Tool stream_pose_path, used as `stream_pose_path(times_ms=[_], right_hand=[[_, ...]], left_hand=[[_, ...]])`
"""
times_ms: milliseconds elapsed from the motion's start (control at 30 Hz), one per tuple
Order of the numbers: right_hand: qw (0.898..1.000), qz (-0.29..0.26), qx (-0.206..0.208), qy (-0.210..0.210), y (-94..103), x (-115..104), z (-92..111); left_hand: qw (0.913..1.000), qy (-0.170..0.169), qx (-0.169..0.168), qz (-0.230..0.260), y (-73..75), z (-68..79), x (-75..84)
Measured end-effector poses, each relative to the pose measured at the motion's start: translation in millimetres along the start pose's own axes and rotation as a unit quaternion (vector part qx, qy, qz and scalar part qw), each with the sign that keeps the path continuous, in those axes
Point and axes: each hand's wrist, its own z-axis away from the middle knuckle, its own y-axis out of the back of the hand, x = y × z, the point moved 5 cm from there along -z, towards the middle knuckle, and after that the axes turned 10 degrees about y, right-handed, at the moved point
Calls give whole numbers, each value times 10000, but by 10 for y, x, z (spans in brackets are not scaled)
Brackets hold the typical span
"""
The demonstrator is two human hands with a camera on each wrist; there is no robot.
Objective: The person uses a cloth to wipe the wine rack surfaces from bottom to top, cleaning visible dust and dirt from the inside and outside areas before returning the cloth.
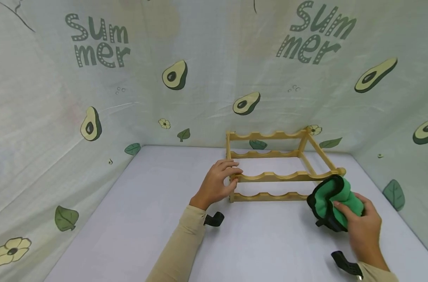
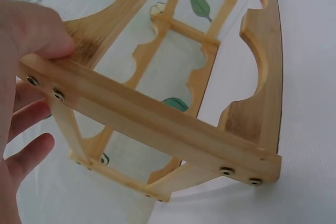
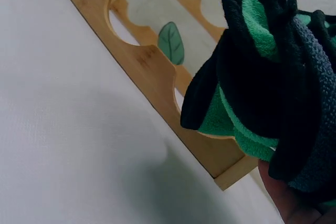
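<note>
A light wooden rack point(image 1: 268, 177) with scalloped rails stands on the white table. My left hand point(image 1: 215, 182) holds its near left upper corner. Close up in the left wrist view, the thumb lies on the upper rail of the rack point(image 2: 157, 115), with the other fingers spread beyond the end post. My right hand point(image 1: 367, 227) grips a folded green cloth point(image 1: 344, 199) with black edging, at the rack's near right corner. In the right wrist view the bunched cloth point(image 3: 212, 116) overlaps the scalloped rail and hides most of the right hand.
A pale fabric backdrop point(image 1: 207, 47) with avocado and leaf prints rises behind and beside the white table point(image 1: 136, 219). Black straps with short protruding pieces sit at both wrists.
</note>
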Motion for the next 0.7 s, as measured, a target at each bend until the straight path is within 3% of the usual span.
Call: stream_pose_path(times_ms=[167,333,533,700], right_hand=[[9975,170,-231,650,-94,-76,67],[9881,558,-669,1271,-247,-180,178],[9562,703,-1560,2374,-493,-400,275],[9332,760,-1993,2891,-708,-507,355]], left_hand=[[9998,76,151,-89,-1,-12,-34],[9992,282,198,-204,22,0,-44],[9967,810,-53,-46,20,-72,-49],[9920,1202,-384,10,23,-106,-85]])
